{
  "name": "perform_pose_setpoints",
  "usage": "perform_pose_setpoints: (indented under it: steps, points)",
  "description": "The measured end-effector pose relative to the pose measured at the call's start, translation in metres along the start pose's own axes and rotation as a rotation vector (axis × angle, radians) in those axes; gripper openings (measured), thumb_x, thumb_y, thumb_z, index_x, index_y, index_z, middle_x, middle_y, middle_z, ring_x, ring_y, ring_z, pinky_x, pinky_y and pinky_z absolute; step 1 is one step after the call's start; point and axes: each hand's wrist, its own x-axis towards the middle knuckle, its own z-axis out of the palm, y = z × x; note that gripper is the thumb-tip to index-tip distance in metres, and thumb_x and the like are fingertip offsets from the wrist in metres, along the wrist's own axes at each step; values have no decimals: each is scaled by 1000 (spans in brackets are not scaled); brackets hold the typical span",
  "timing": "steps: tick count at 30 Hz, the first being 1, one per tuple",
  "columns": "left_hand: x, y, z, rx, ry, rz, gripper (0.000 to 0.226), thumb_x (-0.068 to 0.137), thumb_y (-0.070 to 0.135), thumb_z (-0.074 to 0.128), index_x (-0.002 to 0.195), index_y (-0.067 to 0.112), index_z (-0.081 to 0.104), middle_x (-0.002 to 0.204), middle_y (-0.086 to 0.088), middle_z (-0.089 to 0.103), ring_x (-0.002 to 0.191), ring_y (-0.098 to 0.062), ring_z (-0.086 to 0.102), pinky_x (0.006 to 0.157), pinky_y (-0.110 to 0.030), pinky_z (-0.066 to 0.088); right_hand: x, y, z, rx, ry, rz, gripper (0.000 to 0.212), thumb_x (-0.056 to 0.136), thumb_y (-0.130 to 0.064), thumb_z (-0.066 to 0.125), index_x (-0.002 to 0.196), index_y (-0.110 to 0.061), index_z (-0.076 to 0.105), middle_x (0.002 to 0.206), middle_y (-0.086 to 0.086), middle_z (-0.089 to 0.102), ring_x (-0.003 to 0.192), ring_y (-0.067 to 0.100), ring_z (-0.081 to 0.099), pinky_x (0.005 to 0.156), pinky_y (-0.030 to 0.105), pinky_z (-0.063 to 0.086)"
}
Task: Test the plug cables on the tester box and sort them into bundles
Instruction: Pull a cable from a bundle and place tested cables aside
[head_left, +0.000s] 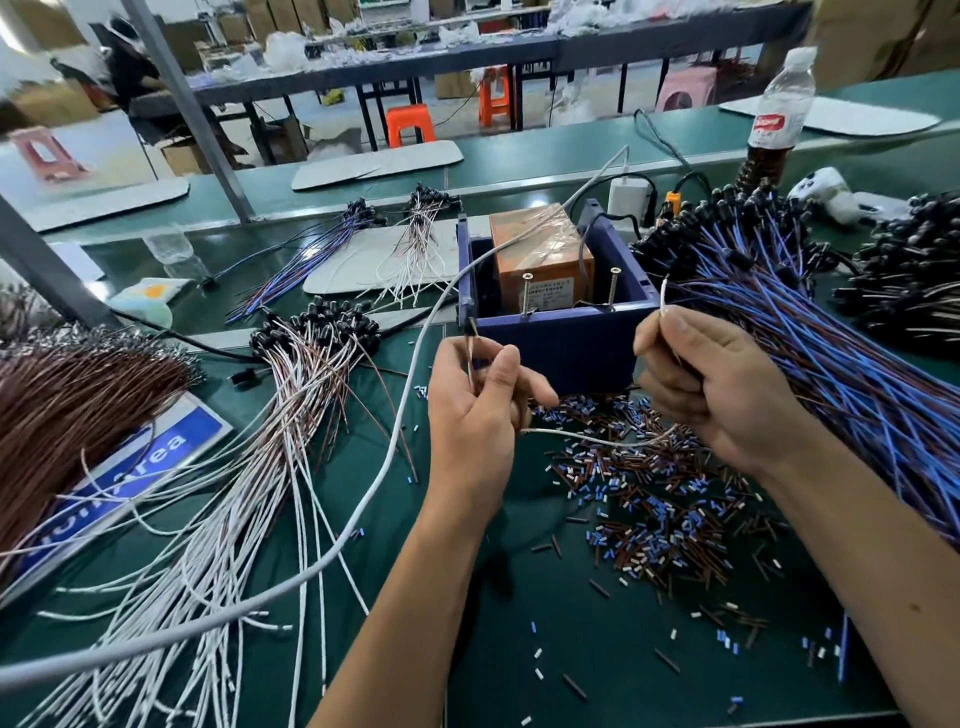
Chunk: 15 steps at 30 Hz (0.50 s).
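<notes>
The blue tester box (561, 338) stands mid-table with an orange block (540, 249) inside and two screws on its front rim. My left hand (478, 405) pinches a thin brown-white cable end just in front of the box's left corner. My right hand (706, 384) pinches a white cable end (664, 291) near the box's right corner. A white cable (597, 440) sags between both hands. A fan of white and brown plug cables (291, 415) lies to the left. A large blue and brown bundle (810, 322) lies to the right.
Cut insulation bits (649, 499) litter the green mat below my hands. A thick grey cord (405, 415) crosses in front of the box. A brown wire heap (78, 395) and a blue sign (130, 467) sit at left; a bottle (779, 114) stands at back right.
</notes>
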Motion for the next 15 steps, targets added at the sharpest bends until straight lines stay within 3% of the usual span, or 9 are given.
perform_pose_setpoints:
  steps: [4,8,11,15]
  points:
    - [0,3,1,-4,9,-52,18,104,23,56,93,14,45,81,-16,77,42,-6,34,47,-28,32,2,5,6,-38,-16,27,35,108,-31,43,94,-8,65,54,-2,27,42,12,16,40,22,15]
    - [0,7,2,-105,38,-102,22,90,27,75,73,29,61,87,-21,77,41,-8,33,48,-31,27,4,8,9,-46,-53,69,36,109,-32,42,96,-8,65,54,-2,26,43,13,17,41,25,13]
    - [1,7,1,-146,69,-131,14,81,31,78,77,19,71,78,-16,76,41,-5,40,47,-22,34,7,8,12,-49,-71,92,37,110,-33,41,97,-8,65,55,-2,26,44,13,17,40,22,16]
    - [1,6,2,-114,74,-88,21,91,32,69,86,15,81,59,-2,60,46,-8,38,47,-20,32,9,8,15,-40,-100,96,37,111,-32,41,98,-7,64,55,-2,27,45,13,17,41,22,15]
